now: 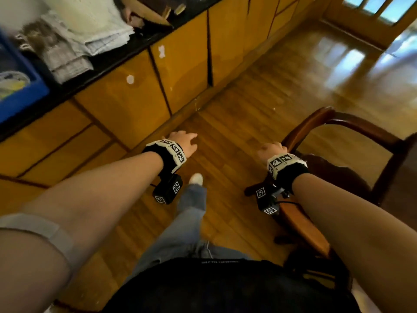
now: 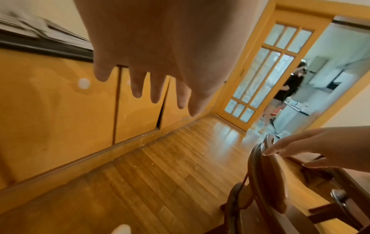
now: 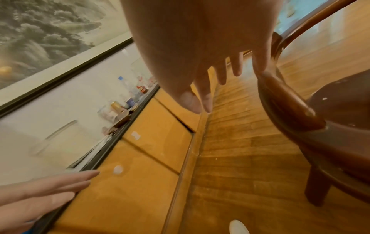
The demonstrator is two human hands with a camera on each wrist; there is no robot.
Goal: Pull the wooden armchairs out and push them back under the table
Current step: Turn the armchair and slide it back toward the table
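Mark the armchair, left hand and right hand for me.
armchair [image 1: 306, 127], head view, curved dark wood top rail.
left hand [image 1: 185, 142], head view, back of the hand, over the floor.
right hand [image 1: 270, 150], head view, back of the hand at the chair's rail.

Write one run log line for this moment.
left hand: open, free | right hand: open, fingers touching dark wooden armchair | table: unseen
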